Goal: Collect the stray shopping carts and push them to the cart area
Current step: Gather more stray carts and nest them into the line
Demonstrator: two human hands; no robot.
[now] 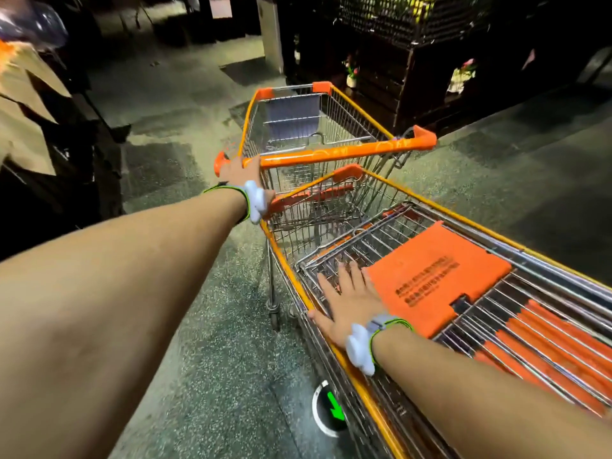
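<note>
A person looks down along both bare forearms at two wire shopping carts with yellow rims and orange trim, standing on a speckled grey-green floor (205, 326) in a dim shop aisle. The far cart (298, 127) sits near the middle of the view, its basket pointing away and its orange handle bar (337, 150) running across the frame. The left hand (240, 172) reaches out to the left end of that handle bar and grips it, fingers curled over the bar. The near cart (430, 260) fills the lower right, and its front end is pushed partway into the back of the far cart, so the two overlap. The right hand (347, 301) lies flat and relaxed on the near cart's left rim and folded wire seat, fingers spread and straight, holding nothing. Just to its right, touching the fingers' edge, is an orange plastic seat flap (437, 276) with dark printed lettering too small to read. Each wrist wears a band with a pale blue device and a thin green strap. On the floor below the near cart is a round marker with a green arrow (332, 410). Dark display stands with small potted flowers (352, 72) line the far right, and brown cardboard (23, 114) shows at the left edge.
</note>
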